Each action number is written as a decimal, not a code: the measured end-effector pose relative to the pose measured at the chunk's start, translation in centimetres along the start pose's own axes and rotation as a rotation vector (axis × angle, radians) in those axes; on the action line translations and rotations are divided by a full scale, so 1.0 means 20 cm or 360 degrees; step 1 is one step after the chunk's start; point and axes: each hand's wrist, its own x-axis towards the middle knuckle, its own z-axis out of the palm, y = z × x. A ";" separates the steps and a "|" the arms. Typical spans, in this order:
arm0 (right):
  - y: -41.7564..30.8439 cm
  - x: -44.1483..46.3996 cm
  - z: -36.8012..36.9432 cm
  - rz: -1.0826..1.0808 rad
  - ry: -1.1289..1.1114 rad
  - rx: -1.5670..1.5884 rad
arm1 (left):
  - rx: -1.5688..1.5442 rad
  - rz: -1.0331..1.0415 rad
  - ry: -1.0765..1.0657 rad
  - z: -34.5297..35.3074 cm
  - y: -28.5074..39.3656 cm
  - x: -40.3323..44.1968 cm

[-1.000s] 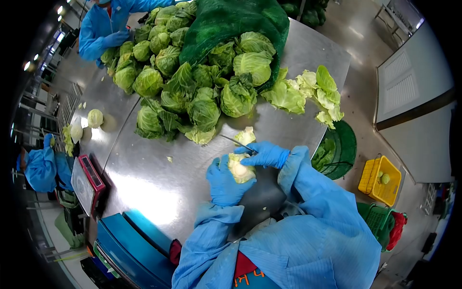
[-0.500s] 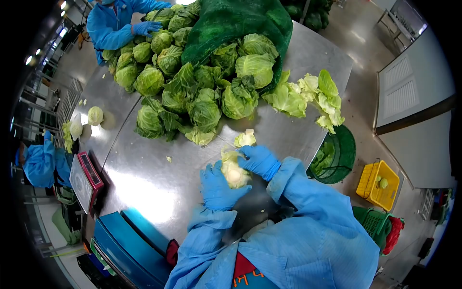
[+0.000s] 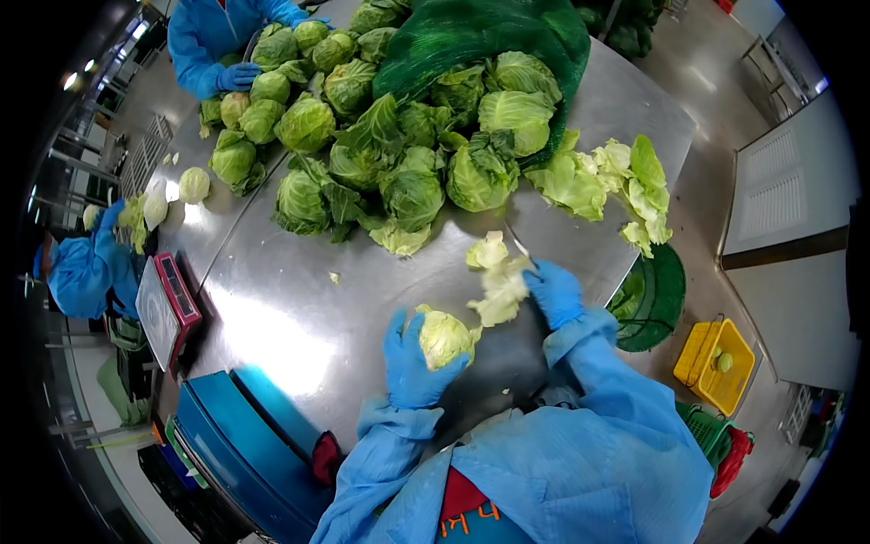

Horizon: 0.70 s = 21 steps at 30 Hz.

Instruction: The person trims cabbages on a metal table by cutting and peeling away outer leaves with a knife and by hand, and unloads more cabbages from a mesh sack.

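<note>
My left hand (image 3: 413, 364), in a blue glove, holds a small trimmed cabbage head (image 3: 444, 339) above the steel table (image 3: 362, 299). To its right, my right hand (image 3: 555, 292) grips a torn pale leaf (image 3: 500, 292) that hangs from the fingertips. A thin knife (image 3: 520, 247) points up from the same hand. Beside the leaf a small pale cabbage scrap (image 3: 488, 250) lies on the table. Several untrimmed cabbages (image 3: 412, 188) are heaped beyond my hands, partly inside a green mesh sack (image 3: 489, 36).
Loose leaves (image 3: 580, 181) lie at the table's right edge, above a green basket (image 3: 662, 299). A red scale (image 3: 177, 299) and blue bins (image 3: 240, 449) stand left. Two co-workers in blue (image 3: 213, 41) are at upper left and far left. A yellow crate (image 3: 716, 363) is at right.
My right hand has moved away to the right, pulling a leaf off the cabbage. The cabbage has turned in my left hand. The upper-left co-worker's hand has moved down off the cabbages.
</note>
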 end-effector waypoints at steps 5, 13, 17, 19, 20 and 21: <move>-0.20 -0.05 -0.16 -0.0117 0.0334 -0.0158 | -0.0108 0.0063 0.0054 0.03 -0.08 -0.08; -0.57 -0.20 0.03 -0.0849 -0.1023 0.0749 | -0.0610 0.0159 -0.0069 0.01 -0.18 0.03; -0.54 -0.21 0.02 -0.0830 -0.0957 0.0835 | -0.0332 0.0202 -0.0207 0.07 -0.24 0.04; -0.54 -0.23 0.01 -0.0603 -0.0992 0.0949 | -0.0310 0.0098 -0.0164 -0.02 -0.11 0.04; -0.53 -0.24 0.01 -0.0451 -0.1007 0.1049 | -0.0323 0.0133 -0.0145 -0.01 -0.11 0.05; -0.51 -0.24 0.03 -0.0297 -0.1021 0.1147 | -0.0334 0.0168 -0.0126 0.01 -0.13 0.05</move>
